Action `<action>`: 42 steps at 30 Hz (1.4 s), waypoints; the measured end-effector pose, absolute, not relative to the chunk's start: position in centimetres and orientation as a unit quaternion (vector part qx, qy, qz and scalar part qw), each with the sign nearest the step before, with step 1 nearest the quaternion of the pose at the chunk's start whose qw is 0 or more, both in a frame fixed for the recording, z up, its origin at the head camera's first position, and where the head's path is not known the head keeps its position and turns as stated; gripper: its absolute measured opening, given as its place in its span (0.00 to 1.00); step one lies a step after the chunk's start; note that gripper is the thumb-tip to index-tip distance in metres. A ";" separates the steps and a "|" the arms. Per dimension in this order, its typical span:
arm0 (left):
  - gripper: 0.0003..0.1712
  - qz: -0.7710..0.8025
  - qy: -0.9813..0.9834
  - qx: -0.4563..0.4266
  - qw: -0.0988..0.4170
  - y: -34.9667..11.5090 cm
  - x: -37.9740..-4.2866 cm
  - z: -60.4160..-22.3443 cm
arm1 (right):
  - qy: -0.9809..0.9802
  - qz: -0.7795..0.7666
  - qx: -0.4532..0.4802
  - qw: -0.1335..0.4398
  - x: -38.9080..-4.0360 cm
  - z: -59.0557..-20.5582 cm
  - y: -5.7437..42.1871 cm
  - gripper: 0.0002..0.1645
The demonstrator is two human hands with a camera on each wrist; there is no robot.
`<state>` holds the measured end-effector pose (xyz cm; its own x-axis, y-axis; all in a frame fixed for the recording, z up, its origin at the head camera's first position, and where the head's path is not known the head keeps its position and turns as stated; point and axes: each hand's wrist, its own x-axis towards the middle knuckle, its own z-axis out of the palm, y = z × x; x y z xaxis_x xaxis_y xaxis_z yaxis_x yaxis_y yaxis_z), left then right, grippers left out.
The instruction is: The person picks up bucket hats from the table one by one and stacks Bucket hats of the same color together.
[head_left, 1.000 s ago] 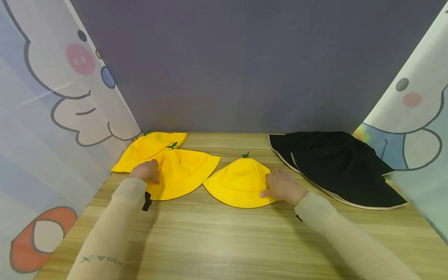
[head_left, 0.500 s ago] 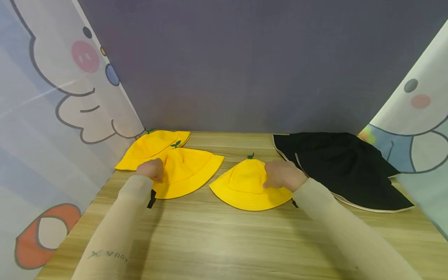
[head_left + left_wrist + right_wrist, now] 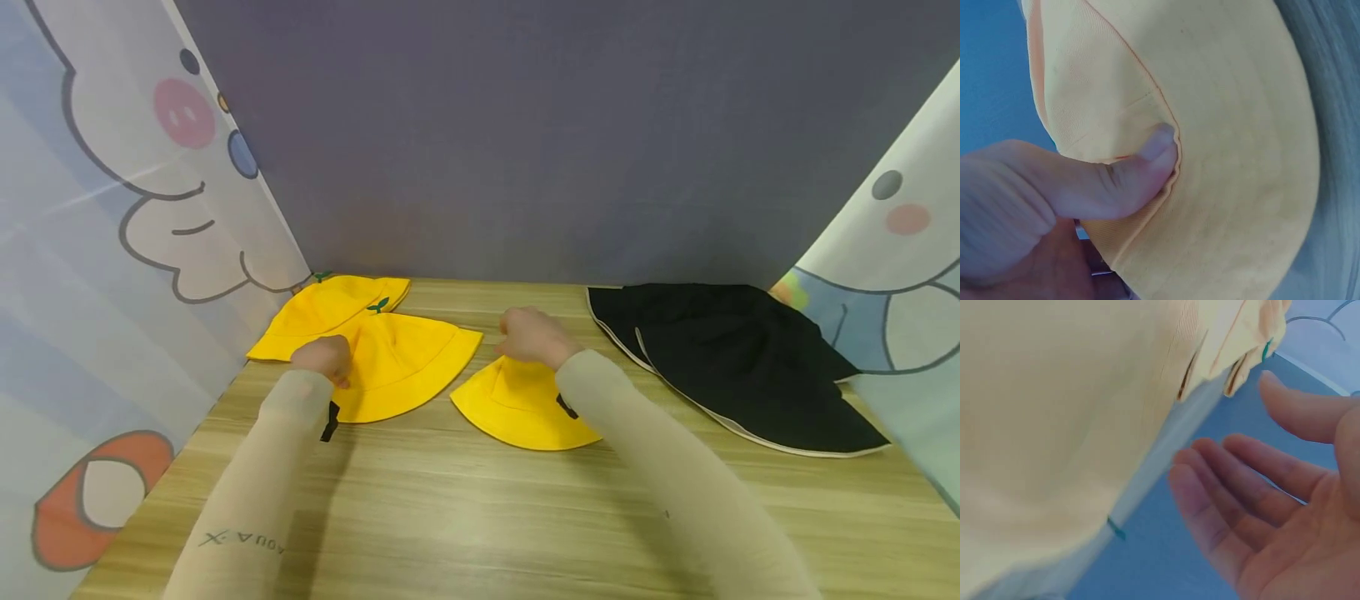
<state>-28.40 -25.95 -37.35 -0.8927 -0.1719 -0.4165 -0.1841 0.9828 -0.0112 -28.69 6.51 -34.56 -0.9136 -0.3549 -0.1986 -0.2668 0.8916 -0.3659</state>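
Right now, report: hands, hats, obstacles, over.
Left hand pinching middle yellow hat. Right hand open, near right yellow hat. Black hats lie right, out of the way.

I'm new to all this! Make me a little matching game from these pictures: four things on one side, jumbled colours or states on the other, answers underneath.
Things:
1. Left-hand grip
2. Black hats
3. Right-hand grip
4. Tabletop

Colours or states:
A. Open, holding nothing
B. Light brown with wood grain
C. Pinching a yellow hat
D. Dark, with pale edging

Right pairs: 1-C, 2-D, 3-A, 4-B
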 end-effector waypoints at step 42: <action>0.12 0.002 0.992 -0.045 0.119 -24.1 -25.7 -36.5 | 0.948 -0.210 -0.203 0.129 -31.1 -38.1 0.3 0.29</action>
<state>-25.66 -24.07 -36.49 -0.9674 -0.0896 -0.2368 -0.0904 0.9959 -0.0077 -31.14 0.26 -38.10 -0.8842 -0.4395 -0.1581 -0.3313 0.8288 -0.4508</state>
